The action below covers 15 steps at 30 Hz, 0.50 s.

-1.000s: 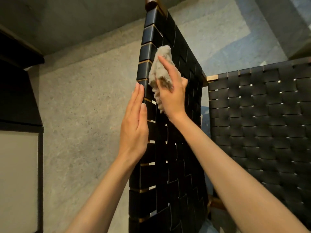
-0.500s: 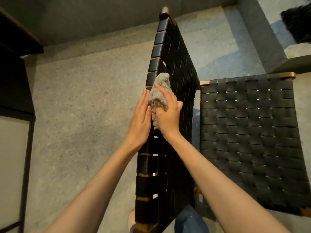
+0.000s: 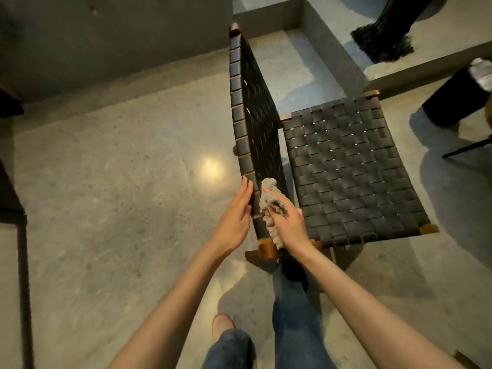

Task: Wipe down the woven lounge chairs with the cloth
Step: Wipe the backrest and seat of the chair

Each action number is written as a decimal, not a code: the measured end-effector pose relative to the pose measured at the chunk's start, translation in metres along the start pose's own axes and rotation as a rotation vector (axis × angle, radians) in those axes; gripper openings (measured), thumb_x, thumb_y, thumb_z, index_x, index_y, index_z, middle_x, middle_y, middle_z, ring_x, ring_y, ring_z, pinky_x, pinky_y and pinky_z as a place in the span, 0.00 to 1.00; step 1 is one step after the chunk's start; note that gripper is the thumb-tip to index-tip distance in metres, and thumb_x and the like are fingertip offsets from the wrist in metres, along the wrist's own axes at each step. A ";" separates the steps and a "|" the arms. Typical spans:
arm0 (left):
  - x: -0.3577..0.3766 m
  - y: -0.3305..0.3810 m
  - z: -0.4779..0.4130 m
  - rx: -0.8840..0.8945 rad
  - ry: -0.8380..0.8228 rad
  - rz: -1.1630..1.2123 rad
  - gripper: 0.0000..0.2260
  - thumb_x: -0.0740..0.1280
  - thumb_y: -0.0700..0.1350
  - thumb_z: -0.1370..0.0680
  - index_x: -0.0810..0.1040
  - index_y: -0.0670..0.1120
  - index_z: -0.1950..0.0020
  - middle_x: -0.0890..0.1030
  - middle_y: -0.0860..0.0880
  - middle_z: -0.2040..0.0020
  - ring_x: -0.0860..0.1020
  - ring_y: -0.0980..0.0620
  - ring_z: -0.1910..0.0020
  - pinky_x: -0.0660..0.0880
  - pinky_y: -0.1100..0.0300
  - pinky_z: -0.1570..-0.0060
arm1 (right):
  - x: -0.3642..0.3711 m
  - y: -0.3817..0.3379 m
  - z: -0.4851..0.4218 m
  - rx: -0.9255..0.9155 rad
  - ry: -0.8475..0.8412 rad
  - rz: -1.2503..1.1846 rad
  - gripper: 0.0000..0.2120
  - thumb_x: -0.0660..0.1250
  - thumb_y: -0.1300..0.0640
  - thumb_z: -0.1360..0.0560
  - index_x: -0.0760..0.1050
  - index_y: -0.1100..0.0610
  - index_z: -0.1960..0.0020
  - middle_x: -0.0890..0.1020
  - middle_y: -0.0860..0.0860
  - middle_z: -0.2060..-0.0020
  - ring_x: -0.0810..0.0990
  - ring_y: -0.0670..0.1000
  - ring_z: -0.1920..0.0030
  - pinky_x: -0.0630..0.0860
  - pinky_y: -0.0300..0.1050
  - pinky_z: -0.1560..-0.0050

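Note:
A black woven lounge chair stands in front of me, its upright backrest (image 3: 250,110) edge-on and its seat (image 3: 351,171) spreading to the right. A grey fluffy cloth (image 3: 269,206) lies against the near end of the backrest. My right hand (image 3: 288,222) grips the cloth and presses it onto the woven straps. My left hand (image 3: 235,217) lies flat, fingers straight, against the outer left face of the backrest, opposite the cloth.
Polished concrete floor (image 3: 119,195) spreads to the left. A dark metal frame (image 3: 22,262) runs along the left edge. A black fringed object (image 3: 383,35) stands on a raised ledge at top right, a dark round stool (image 3: 452,99) at right. My legs and foot (image 3: 221,326) are below.
Both hands have slid along the backrest toward its near end, the cloth going with the right hand. My head has tilted down, bringing the whole seat and floor into view.

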<state>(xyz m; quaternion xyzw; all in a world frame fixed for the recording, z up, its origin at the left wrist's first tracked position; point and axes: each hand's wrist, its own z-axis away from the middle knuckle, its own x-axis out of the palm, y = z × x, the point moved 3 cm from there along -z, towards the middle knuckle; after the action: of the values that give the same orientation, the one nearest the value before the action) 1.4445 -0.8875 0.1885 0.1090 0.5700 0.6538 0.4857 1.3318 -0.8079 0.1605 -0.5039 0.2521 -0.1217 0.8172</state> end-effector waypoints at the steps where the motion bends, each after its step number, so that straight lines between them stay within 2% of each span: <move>1: -0.001 -0.001 0.011 -0.007 -0.046 -0.027 0.25 0.52 0.38 0.17 0.50 0.51 0.23 0.45 0.56 0.23 0.46 0.58 0.24 0.47 0.62 0.27 | -0.001 0.004 0.017 0.028 0.024 0.034 0.18 0.62 0.54 0.20 0.68 0.46 0.31 0.77 0.52 0.40 0.71 0.55 0.37 0.68 0.47 0.36; 3: -0.004 -0.004 0.029 -0.013 -0.132 -0.104 0.25 0.52 0.37 0.18 0.51 0.51 0.22 0.47 0.55 0.22 0.46 0.57 0.24 0.46 0.61 0.26 | -0.003 0.011 0.045 0.068 0.060 0.062 0.18 0.62 0.51 0.20 0.68 0.45 0.31 0.77 0.52 0.40 0.72 0.52 0.39 0.70 0.47 0.37; 5: -0.012 -0.004 0.045 -0.003 -0.165 -0.148 0.25 0.52 0.36 0.18 0.53 0.52 0.23 0.49 0.55 0.22 0.46 0.56 0.24 0.45 0.61 0.28 | -0.002 0.013 0.067 0.122 0.091 0.074 0.18 0.61 0.47 0.21 0.68 0.43 0.31 0.76 0.53 0.41 0.73 0.46 0.44 0.71 0.40 0.42; 8: -0.034 -0.003 0.063 -0.002 -0.116 -0.135 0.24 0.51 0.36 0.17 0.54 0.53 0.23 0.51 0.54 0.22 0.48 0.56 0.24 0.46 0.64 0.31 | 0.000 0.012 0.084 0.168 0.123 0.119 0.18 0.62 0.48 0.21 0.68 0.41 0.31 0.76 0.52 0.38 0.70 0.52 0.38 0.67 0.45 0.40; 10: -0.050 -0.001 0.068 0.010 -0.097 -0.133 0.24 0.52 0.37 0.17 0.55 0.53 0.23 0.53 0.55 0.22 0.48 0.56 0.24 0.46 0.65 0.31 | 0.002 0.003 0.089 0.138 0.131 0.190 0.17 0.62 0.50 0.21 0.68 0.39 0.33 0.75 0.50 0.37 0.65 0.52 0.38 0.64 0.46 0.43; 12: -0.066 0.002 0.064 0.028 -0.104 -0.142 0.24 0.52 0.37 0.17 0.55 0.53 0.23 0.53 0.55 0.22 0.48 0.56 0.24 0.47 0.64 0.31 | 0.005 -0.008 0.087 0.073 0.126 0.312 0.21 0.63 0.55 0.22 0.65 0.36 0.33 0.71 0.47 0.34 0.60 0.47 0.42 0.61 0.45 0.46; 15: -0.084 0.010 0.048 0.056 -0.122 -0.166 0.24 0.53 0.37 0.18 0.55 0.53 0.23 0.54 0.54 0.22 0.48 0.56 0.24 0.47 0.63 0.30 | 0.017 -0.025 0.077 0.020 0.103 0.504 0.35 0.66 0.61 0.25 0.57 0.31 0.30 0.62 0.43 0.28 0.56 0.43 0.43 0.62 0.45 0.45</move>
<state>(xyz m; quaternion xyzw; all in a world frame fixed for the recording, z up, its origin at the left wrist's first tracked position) 1.5157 -0.9192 0.2470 0.1143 0.5644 0.5873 0.5687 1.3888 -0.7687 0.2059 -0.4101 0.4098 0.0578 0.8127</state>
